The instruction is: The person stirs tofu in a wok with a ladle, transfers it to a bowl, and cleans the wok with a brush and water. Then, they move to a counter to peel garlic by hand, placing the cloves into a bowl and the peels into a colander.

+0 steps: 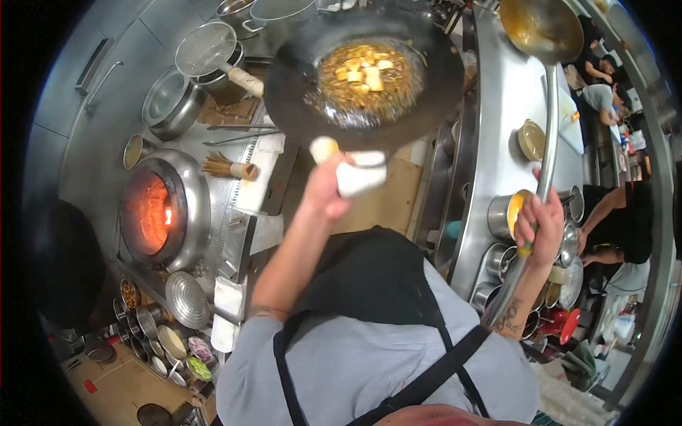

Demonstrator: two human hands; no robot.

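Note:
A large dark wok [284,106] is held up in front of me, with brown shredded food and pale yellow chunks [369,77] in its middle. My left hand [330,186] is closed at the wok's near edge, round a white folded cloth [361,177]; a pale, rounded end sticks out above the fingers. On the right, my right hand [543,224] is wrapped round the long metal handle of a ladle [529,27]. The ladle's bowl, stained orange-brown inside, is at the top right over the steel counter.
A lit burner [155,213] glows at the left. A strainer [206,50], a bamboo brush [229,167] and steel pots stand beyond it. The right counter [497,128] holds a bowl [531,140] and metal containers. Other people stand at the far right.

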